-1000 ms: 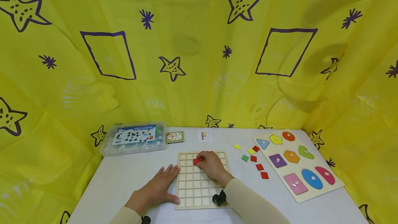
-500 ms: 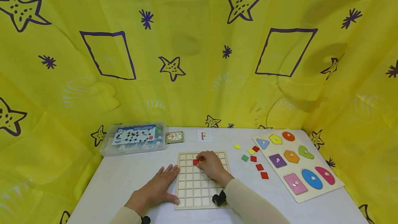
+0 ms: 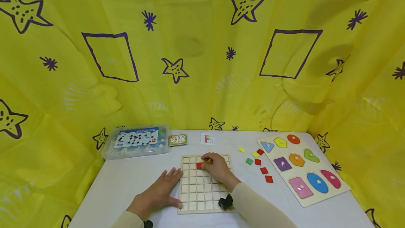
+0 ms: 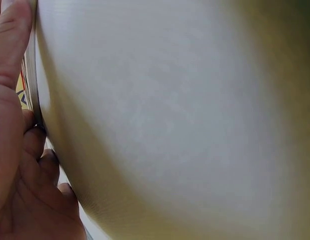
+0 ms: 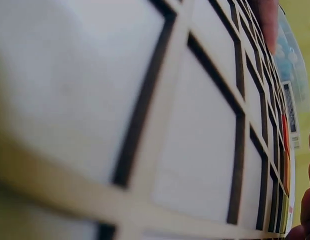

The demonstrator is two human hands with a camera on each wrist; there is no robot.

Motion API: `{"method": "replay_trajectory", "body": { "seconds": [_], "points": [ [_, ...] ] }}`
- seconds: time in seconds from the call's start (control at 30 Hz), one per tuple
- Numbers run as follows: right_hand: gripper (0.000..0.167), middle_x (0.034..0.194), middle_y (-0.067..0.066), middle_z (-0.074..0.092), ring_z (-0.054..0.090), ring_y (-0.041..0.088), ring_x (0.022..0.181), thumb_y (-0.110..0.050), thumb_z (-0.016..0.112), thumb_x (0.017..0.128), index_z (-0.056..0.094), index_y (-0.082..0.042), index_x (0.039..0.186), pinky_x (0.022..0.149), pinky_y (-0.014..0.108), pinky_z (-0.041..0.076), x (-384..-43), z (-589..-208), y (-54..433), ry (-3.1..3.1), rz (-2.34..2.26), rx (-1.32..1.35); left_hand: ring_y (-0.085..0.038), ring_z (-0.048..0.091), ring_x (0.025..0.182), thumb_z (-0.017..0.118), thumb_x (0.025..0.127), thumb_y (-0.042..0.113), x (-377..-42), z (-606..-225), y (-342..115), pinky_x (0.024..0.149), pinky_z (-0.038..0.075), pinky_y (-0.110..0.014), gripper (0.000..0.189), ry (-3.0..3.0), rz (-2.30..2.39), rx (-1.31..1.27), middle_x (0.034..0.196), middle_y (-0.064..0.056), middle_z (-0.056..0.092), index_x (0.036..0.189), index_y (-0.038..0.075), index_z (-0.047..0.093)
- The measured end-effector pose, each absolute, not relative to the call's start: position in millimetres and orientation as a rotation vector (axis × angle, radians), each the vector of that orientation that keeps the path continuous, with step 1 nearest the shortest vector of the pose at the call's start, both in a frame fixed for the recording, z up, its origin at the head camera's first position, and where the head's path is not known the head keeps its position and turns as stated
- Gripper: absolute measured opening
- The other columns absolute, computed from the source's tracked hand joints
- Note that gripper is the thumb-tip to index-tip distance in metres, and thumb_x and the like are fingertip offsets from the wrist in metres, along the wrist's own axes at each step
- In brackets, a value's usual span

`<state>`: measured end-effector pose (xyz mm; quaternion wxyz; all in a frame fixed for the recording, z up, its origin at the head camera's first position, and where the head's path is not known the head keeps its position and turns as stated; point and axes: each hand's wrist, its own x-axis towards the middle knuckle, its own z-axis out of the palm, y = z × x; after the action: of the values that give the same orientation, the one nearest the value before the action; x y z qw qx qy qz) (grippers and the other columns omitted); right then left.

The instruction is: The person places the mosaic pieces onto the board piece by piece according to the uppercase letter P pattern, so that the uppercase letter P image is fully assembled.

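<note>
My left hand [image 3: 161,192] lies with its fingers spread at the left edge of a wooden grid board [image 3: 192,196]. In the left wrist view, its thumb [image 4: 7,65] reaches along that edge. My right hand [image 3: 217,168] is over the board's upper rows, thumb and index finger bent close around a yellow-brown piece [image 3: 207,162]; I cannot tell whether they pinch it. A red square tile [image 3: 199,165] sits in the cell just left of the fingertips. In the right wrist view, red, orange and yellow tiles [image 5: 284,212] line the far row beside the fingers [image 5: 308,200].
Loose red [image 3: 264,170], yellow and green [image 3: 249,161] pieces lie right of the board. Farther right is a knobbed shape puzzle [image 3: 311,198]. At the back are a clear plastic case [image 3: 139,153], a small card box [image 3: 178,140] and a pattern card [image 3: 207,138].
My right hand has shifted slightly to the right, and more of the yellow-brown piece shows between thumb and index finger. The left hand has stayed in place.
</note>
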<state>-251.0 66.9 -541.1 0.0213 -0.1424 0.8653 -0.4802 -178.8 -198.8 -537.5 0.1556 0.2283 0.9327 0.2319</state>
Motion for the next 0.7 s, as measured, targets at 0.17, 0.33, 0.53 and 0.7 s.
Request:
{"method": "replay_trajectory", "body": {
  "seconds": [0.17,0.33,0.53,0.7],
  "points": [
    [0.023,0.104,0.006,0.070,0.054,0.016,0.086,-0.009,0.079,0.093,0.075,-0.005,0.115,0.075,0.027,0.048,-249,-537,72,2.593,-1.589,-0.405,-0.039,0.022,0.162,0.083,0.071,0.066,-179,-539,-199,0.132,0.012,-0.061,0.122,2.673,0.666,0.652,0.173,-0.013,0.031,0.165,0.005,0.034],
    [0.024,0.108,0.007,0.070,0.055,0.018,0.090,-0.013,0.079,0.094,0.075,-0.006,0.117,0.072,0.025,0.049,-247,-535,82,2.555,-1.629,-0.374,-0.039,0.022,0.162,0.084,0.070,0.066,-180,-540,-199,0.132,0.013,-0.062,0.123,2.676,0.683,0.652,0.173,-0.013,0.032,0.165,0.005,0.034],
    [0.024,0.112,0.012,0.071,0.057,0.018,0.093,-0.008,0.077,0.095,0.074,-0.004,0.119,0.069,0.023,0.049,-240,-526,104,2.555,-1.685,-0.357,-0.039,0.022,0.162,0.085,0.069,0.065,-180,-540,-199,0.132,0.012,-0.062,0.124,2.676,0.702,0.642,0.172,-0.014,0.032,0.164,0.005,0.034],
    [0.025,0.115,0.013,0.072,0.056,0.017,0.095,-0.006,0.076,0.095,0.075,-0.005,0.120,0.073,0.023,0.047,-231,-520,132,2.606,-1.690,-0.258,-0.039,0.022,0.162,0.086,0.069,0.063,-179,-539,-199,0.132,0.011,-0.062,0.123,2.674,0.718,0.642,0.172,-0.014,0.032,0.164,0.004,0.035]
  ]
}}
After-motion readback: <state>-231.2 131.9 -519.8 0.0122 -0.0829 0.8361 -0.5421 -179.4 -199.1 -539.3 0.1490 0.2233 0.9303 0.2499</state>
